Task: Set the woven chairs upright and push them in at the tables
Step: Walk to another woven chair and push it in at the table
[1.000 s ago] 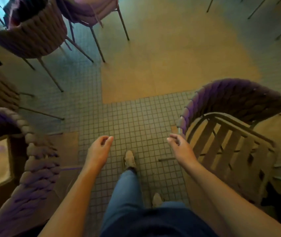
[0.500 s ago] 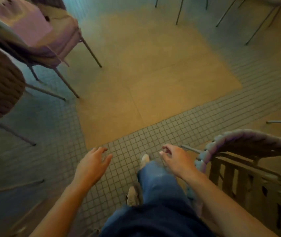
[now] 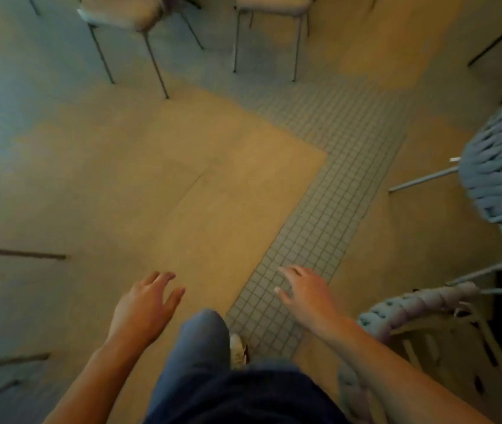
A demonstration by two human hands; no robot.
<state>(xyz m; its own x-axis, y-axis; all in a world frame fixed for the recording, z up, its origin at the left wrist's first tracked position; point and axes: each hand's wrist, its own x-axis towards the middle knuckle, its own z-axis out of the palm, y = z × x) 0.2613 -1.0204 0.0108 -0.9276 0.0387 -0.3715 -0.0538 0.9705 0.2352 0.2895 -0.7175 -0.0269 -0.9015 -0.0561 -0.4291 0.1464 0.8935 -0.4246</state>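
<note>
My left hand (image 3: 145, 304) hangs over the tan floor with fingers spread and nothing in it. My right hand (image 3: 304, 292) is also open and empty, held above the strip of small tiles. A woven chair (image 3: 421, 304) with a slatted seat stands at the lower right, just behind my right forearm, not touched by either hand. A second woven chair (image 3: 500, 166) with a blue-grey plaited back stands at the right edge, partly cut off.
Two cushioned chairs on thin metal legs (image 3: 121, 13) (image 3: 271, 4) stand at the top. More chair legs (image 3: 17, 255) poke in from the left edge. My jeans leg and shoe (image 3: 237, 350) are below. Open tan floor lies ahead.
The view has swung right and forward. The woven chair I was beside has slid to the lower right, and my right hand has come away from its rim. The left-side chairs have dropped out of view.
</note>
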